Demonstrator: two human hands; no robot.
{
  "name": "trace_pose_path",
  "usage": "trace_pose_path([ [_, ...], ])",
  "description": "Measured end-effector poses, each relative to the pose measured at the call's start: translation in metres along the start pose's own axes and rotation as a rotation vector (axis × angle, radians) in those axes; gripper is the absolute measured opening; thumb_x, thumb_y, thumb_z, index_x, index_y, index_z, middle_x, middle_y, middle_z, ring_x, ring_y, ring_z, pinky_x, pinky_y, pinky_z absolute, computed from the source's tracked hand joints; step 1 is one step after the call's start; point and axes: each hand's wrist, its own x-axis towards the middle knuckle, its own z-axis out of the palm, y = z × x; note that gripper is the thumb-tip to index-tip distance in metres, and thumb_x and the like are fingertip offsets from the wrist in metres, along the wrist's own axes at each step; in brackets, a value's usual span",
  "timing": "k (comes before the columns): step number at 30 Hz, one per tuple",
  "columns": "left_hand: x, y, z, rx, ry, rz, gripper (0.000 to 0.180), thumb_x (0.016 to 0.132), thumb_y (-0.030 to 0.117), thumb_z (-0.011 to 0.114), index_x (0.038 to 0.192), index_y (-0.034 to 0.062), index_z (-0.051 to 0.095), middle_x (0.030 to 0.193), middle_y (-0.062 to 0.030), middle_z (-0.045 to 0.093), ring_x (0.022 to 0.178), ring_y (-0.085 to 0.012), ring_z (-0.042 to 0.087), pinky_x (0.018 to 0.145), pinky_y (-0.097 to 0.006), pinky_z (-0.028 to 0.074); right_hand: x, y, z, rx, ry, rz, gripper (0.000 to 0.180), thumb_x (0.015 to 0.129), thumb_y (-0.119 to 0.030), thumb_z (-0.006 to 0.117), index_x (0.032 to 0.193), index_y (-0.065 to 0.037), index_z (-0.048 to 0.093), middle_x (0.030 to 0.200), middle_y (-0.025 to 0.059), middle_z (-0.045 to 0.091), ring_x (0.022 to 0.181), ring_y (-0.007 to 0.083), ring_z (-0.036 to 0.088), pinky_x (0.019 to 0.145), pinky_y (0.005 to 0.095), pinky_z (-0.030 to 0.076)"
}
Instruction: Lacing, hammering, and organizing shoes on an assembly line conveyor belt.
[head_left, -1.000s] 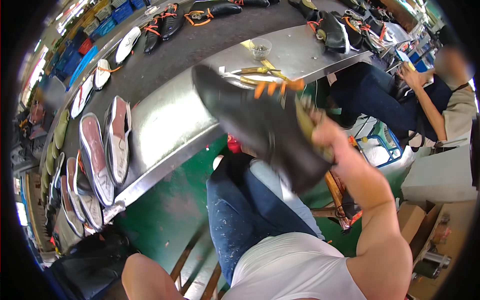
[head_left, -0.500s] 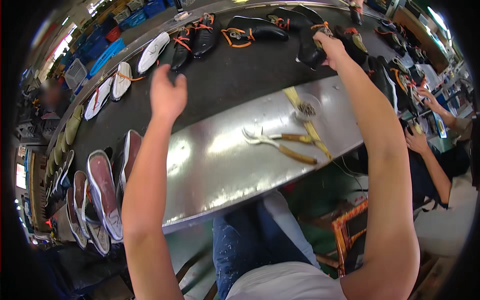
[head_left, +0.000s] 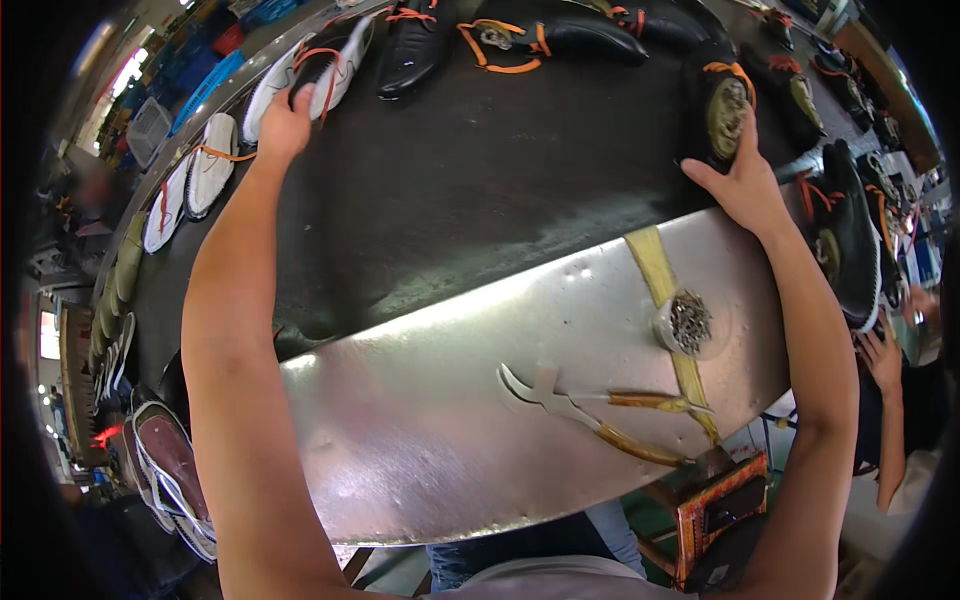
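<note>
My left hand (head_left: pixel 284 130) is closed on a black shoe (head_left: pixel 350 58) with a pale sole edge and red lace, at the far left of the dark work surface. This shoe partly covers a white shoe (head_left: pixel 262 103). My right hand (head_left: pixel 748 188) is at the heel end of another black shoe (head_left: pixel 708 118), thumb and forefinger spread on either side of it. That shoe has an orange lace and an olive-brown lining. Between the hands stand a black shoe (head_left: pixel 412 50) and one lying sideways (head_left: pixel 580 35).
In front of me a metal plate (head_left: pixel 420 430) carries pincers (head_left: pixel 570 408), a thin brown-handled tool (head_left: pixel 640 400), a yellow strip (head_left: pixel 652 265) and a cup of small metal bits (head_left: pixel 690 322). More shoes line the left and right. At right a co-worker's hand (head_left: pixel 882 360) touches a black shoe (head_left: pixel 850 240).
My left hand has reached up and left and taken hold of a black shoe. My right hand's fingers have spread at its shoe, which is now turned heel toward me. The view has shifted.
</note>
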Motion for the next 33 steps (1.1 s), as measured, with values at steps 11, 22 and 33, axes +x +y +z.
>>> trace_pose_path([
  [11,0.020,-0.061,-0.017,0.276,0.079,-0.347,0.077,0.082,0.075,0.051,0.130,0.0168,0.064,0.160,-0.0225,0.018,0.150,-0.0371,0.003,0.118,-0.057,0.004,-0.018,-0.006,-0.025,-0.195,0.223,0.011,0.052,0.087,-0.025,0.063,0.134,-0.005,0.052,0.106,0.0195,0.070,0.095,0.0333,0.070,0.083,0.0375,0.052],
  [22,0.053,-0.058,0.012,0.169,-0.367,-0.361,0.112,0.071,0.079,0.063,0.131,-0.0138,0.052,0.137,-0.0328,0.049,0.130,-0.0336,0.050,0.107,-0.042,0.039,-0.010,-0.004,0.006,-0.215,0.139,-0.034,0.064,0.097,-0.035,0.057,0.144,0.002,0.035,0.139,0.0275,0.048,0.129,0.0411,0.048,0.106,0.0422,0.039],
  [33,-0.025,0.042,-0.069,-0.176,-0.385,-0.434,0.094,0.069,0.066,0.075,0.117,-0.0132,0.062,0.113,-0.0211,0.066,0.097,-0.0276,0.065,0.076,-0.041,0.053,-0.009,0.005,0.009,-0.203,0.211,-0.055,0.066,0.096,-0.045,0.054,0.143,-0.001,0.039,0.140,0.0238,0.048,0.128,0.0420,0.048,0.103,0.0451,0.042],
])
